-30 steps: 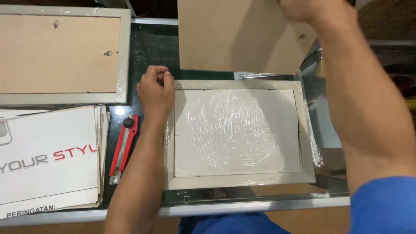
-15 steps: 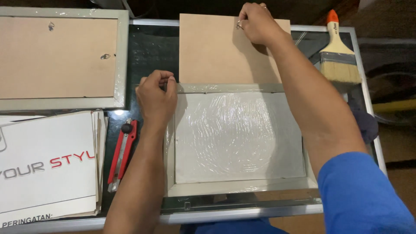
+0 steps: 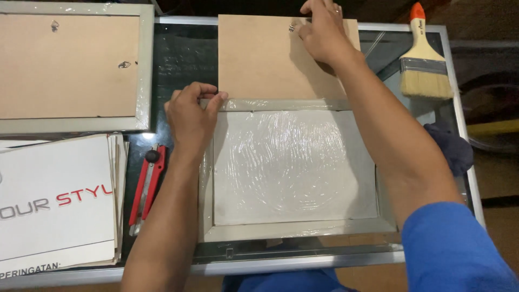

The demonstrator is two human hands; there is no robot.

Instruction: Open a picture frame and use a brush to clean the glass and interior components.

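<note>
A second grey picture frame with a brown backing board (image 3: 70,67) lies face down at the far left of the dark glass table (image 3: 186,59); a stack of white printed paper sheets (image 3: 57,203) lies near it, at the table's near edge; a red utility knife (image 3: 145,186) rests just beside the stack; a wide wooden paintbrush with an orange-tipped handle (image 3: 423,54) lies at the far right; a dark blue cloth (image 3: 448,146) sits nearer along that edge.
</note>
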